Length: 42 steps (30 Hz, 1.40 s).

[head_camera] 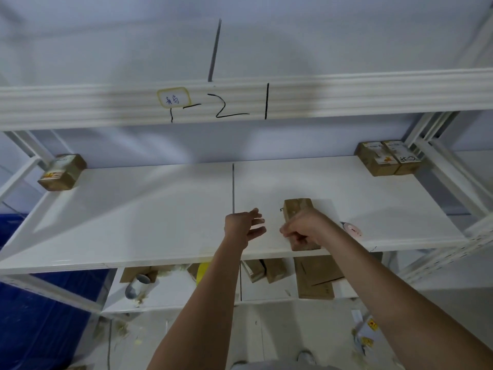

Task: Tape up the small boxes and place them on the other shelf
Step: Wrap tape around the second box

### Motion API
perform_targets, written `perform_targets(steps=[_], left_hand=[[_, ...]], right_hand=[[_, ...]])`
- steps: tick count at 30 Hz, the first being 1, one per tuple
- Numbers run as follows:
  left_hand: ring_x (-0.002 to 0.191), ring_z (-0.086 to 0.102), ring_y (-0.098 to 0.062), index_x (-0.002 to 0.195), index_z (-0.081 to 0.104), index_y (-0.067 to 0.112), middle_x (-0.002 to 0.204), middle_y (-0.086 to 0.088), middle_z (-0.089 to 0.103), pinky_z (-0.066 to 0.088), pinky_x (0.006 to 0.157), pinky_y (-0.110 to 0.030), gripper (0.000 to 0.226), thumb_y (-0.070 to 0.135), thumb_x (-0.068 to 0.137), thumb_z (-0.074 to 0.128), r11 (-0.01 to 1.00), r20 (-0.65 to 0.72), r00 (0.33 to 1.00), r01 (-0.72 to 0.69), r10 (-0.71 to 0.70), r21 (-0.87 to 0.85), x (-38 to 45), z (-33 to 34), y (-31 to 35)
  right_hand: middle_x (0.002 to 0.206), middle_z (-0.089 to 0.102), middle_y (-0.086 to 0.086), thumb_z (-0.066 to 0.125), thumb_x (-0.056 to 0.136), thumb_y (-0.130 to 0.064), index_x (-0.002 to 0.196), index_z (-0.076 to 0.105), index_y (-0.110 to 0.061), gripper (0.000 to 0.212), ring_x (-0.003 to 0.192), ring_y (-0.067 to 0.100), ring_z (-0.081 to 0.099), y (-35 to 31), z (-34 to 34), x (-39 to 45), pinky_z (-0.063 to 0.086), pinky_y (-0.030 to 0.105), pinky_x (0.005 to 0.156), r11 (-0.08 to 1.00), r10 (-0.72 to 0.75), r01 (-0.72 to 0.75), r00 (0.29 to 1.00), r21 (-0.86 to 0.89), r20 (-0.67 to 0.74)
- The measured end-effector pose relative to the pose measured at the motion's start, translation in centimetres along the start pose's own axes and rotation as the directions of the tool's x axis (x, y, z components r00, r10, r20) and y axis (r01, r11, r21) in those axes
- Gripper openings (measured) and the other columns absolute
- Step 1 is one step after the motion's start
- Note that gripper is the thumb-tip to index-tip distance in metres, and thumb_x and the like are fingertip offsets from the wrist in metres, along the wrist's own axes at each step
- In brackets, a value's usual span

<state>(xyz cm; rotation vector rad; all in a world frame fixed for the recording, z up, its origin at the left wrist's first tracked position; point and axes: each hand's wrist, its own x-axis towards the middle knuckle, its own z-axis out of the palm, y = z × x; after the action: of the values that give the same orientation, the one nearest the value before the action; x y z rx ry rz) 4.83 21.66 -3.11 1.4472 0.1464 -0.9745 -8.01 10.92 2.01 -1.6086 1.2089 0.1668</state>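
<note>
A small brown cardboard box (297, 210) lies on the white middle shelf (149, 209), right of the shelf's centre seam. My right hand (302, 227) hovers over the box's near half with curled fingers; whether it holds anything is unclear. Just left of the box, my left hand (246, 225) is raised with its fingers spread and holds nothing. A pink-and-white tape dispenser (353, 230) lies on the shelf right behind my right wrist, partly hidden.
One taped box (62, 172) stands at the shelf's back left and two (388, 161) at the back right. The lower shelf carries flat cardboard (316, 276), small boxes (266, 269), a yellow tape roll (202, 271) and a metal can (137, 285). Blue bins (40, 316) stand at left.
</note>
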Motion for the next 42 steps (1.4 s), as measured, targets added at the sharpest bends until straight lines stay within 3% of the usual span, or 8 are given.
perform_targets(steps=[10,15,19,25,29,35,39,42], left_hand=[[0.080,0.072,-0.030,0.094,0.073,-0.006,0.092,-0.018,0.072,0.061,0.070,-0.031,0.018,0.004,0.081,0.081,0.997,-0.025,0.998,-0.053,0.051,-0.052,-0.6,3.4,0.5],[0.079,0.070,-0.028,0.096,0.073,-0.006,0.094,-0.016,0.071,0.061,0.065,-0.029,0.020,0.004,0.081,0.081,0.997,-0.078,0.996,-0.043,0.037,-0.068,-0.5,5.5,0.1],[0.072,0.069,-0.023,0.095,0.071,-0.010,0.088,-0.018,0.072,0.061,0.076,-0.030,0.021,0.002,0.080,0.081,0.991,-0.070,0.997,-0.025,0.016,-0.128,-0.5,6.7,-0.6],[0.077,0.070,-0.024,0.096,0.073,-0.008,0.092,-0.018,0.072,0.061,0.077,-0.031,0.018,0.000,0.081,0.079,0.992,-0.110,0.994,-0.012,-0.002,-0.126,-1.0,8.2,-2.5],[0.081,0.069,-0.025,0.104,0.070,-0.009,0.094,-0.018,0.070,0.061,0.068,-0.027,0.022,0.000,0.084,0.076,0.988,-0.125,0.992,-0.010,-0.009,-0.156,-1.3,8.4,-3.3],[0.087,0.063,-0.018,0.126,0.060,0.001,0.107,-0.010,0.066,0.058,0.056,-0.019,0.029,0.001,0.098,0.054,0.987,-0.108,0.994,-0.012,-0.005,-0.161,-1.1,8.2,-4.0],[0.109,0.060,-0.025,0.124,0.062,0.003,0.120,-0.012,0.062,0.060,0.067,-0.025,0.028,0.001,0.096,0.057,0.995,-0.127,0.992,-0.016,0.004,-0.094,-0.8,7.4,-4.3],[0.105,0.064,-0.026,0.102,0.068,-0.002,0.119,-0.017,0.067,0.059,0.085,-0.037,0.015,-0.009,0.089,0.063,0.995,-0.145,0.989,0.019,-0.034,-0.102,0.1,6.8,-3.8]], right_hand=[[0.071,0.061,0.010,0.079,0.082,-0.001,0.096,0.067,0.004,0.019,0.060,0.016,0.058,0.6,-8.5,1.4,0.058,0.027,0.057,0.999,-0.006,0.005,1.000,-0.053,-0.009],[0.079,0.067,0.012,0.080,0.081,-0.001,0.104,0.068,0.005,0.026,0.068,0.018,0.062,1.5,-11.6,2.7,0.058,0.032,0.072,0.982,0.037,-0.046,0.998,0.185,0.052],[0.094,0.070,0.016,0.075,0.086,-0.001,0.116,0.066,0.004,0.032,0.082,0.022,0.065,3.0,-13.3,4.0,0.055,0.038,0.090,0.941,0.082,-0.123,0.987,0.314,0.141],[0.109,0.063,0.022,0.075,0.086,-0.001,0.120,0.061,-0.002,0.037,0.097,0.030,0.066,4.1,-13.7,6.0,0.060,0.045,0.083,0.943,0.113,-0.157,0.981,0.293,0.159],[0.092,0.064,0.019,0.061,0.094,0.006,0.124,0.058,0.007,0.030,0.082,0.027,0.065,4.7,-13.7,6.5,0.060,0.040,0.076,0.937,0.007,-0.078,0.979,0.340,0.206],[0.094,0.067,0.018,0.067,0.090,0.006,0.104,0.061,0.003,0.016,0.081,0.025,0.068,5.5,-13.5,7.7,0.061,0.036,0.077,0.945,-0.035,-0.027,0.982,0.326,0.184],[0.089,0.067,0.017,0.067,0.091,0.004,0.099,0.063,0.005,0.009,0.080,0.024,0.067,5.7,-12.9,8.3,0.058,0.040,0.089,0.929,-0.014,-0.055,0.983,0.365,0.184],[0.096,0.067,0.018,0.068,0.091,0.003,0.105,0.062,0.004,0.016,0.090,0.029,0.067,6.3,-12.8,8.7,0.055,0.046,0.096,0.894,0.004,-0.086,0.983,0.439,0.184]])
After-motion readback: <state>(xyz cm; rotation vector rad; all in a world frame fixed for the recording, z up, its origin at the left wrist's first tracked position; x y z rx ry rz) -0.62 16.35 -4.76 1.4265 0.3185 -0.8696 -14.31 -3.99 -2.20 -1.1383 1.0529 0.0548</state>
